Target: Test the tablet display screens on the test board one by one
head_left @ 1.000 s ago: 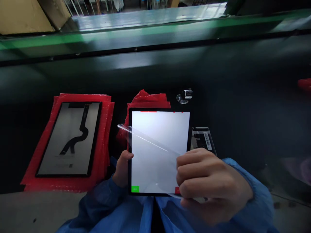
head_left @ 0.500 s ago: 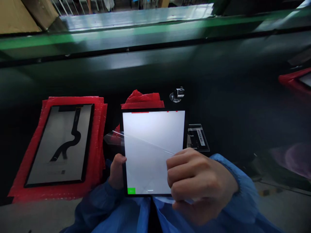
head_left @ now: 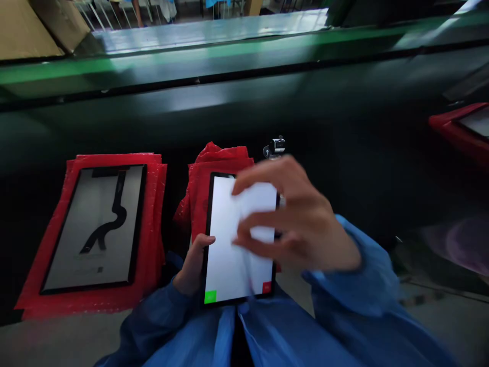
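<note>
And the left hand clamps the tablet at its edge, thumb on top! Right hand, a blur, arches over it, fingers curled. Left of the left hand, a panel on red wrap; just beyond the right, a shiny gadget.

The black-edged rectangular tablet at centre frame shows white, with a green square and a red square; plastic sheets, left, are red.
</note>
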{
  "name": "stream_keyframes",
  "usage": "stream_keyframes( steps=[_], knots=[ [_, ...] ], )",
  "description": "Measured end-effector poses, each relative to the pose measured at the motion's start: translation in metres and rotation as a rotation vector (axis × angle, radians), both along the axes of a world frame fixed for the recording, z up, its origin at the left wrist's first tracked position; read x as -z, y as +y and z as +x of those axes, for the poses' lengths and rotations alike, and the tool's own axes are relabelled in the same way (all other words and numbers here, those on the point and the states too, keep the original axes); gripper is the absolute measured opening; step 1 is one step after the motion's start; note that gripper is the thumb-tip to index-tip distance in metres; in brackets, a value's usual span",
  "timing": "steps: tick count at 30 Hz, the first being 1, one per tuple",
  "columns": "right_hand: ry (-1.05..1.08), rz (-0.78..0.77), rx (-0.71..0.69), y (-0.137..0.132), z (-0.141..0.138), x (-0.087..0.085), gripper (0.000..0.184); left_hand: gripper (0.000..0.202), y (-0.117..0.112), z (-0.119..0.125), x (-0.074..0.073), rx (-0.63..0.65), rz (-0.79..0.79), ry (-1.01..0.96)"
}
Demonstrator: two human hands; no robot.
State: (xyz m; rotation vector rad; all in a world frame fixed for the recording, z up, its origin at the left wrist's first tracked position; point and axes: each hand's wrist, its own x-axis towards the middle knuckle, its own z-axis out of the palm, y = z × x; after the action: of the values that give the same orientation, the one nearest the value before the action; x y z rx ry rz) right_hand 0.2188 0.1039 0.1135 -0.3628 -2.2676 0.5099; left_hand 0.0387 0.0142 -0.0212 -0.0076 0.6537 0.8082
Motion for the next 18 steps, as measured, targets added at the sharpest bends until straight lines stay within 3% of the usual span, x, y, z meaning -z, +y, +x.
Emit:
stream_keyframes(
  steps=[2, 4, 8, 10, 12, 14, 18],
  knots=[
    [0.041, -0.004, 0.194, 0.019, -0.004, 0.006, 0.011, 0.028, 0.002, 0.001, -0.011, 0.047, -0.038, 0.04],
    [0.006, -0.057, 0.213, 0.035, -0.002, 0.015, 0.01, 0.031, 0.004, -0.001, -0.017, 0.077, -0.062, 0.065],
    [-0.258, -0.072, 0.211, 0.047, 0.022, 0.029, 0.069, 0.021, 0.007, -0.008, -0.01, 0.005, -0.024, -0.048],
    [-0.307, -0.106, 0.243, 0.047, 0.034, 0.032, 0.083, 0.017, 0.008, -0.01, -0.004, -0.032, -0.014, -0.085],
    [-0.258, -0.169, 0.262, 0.047, 0.039, 0.035, 0.081, 0.017, 0.008, -0.011, -0.001, -0.049, -0.01, -0.091],
    [-0.115, -0.276, 0.224, 0.05, 0.039, 0.04, 0.066, 0.021, 0.007, -0.011, -0.003, -0.057, 0.003, -0.101],
    [0.215, -0.598, 0.125, 0.059, 0.026, 0.059, 0.04, 0.039, 0.007, -0.009, -0.02, -0.029, 0.071, -0.158]
  ],
)
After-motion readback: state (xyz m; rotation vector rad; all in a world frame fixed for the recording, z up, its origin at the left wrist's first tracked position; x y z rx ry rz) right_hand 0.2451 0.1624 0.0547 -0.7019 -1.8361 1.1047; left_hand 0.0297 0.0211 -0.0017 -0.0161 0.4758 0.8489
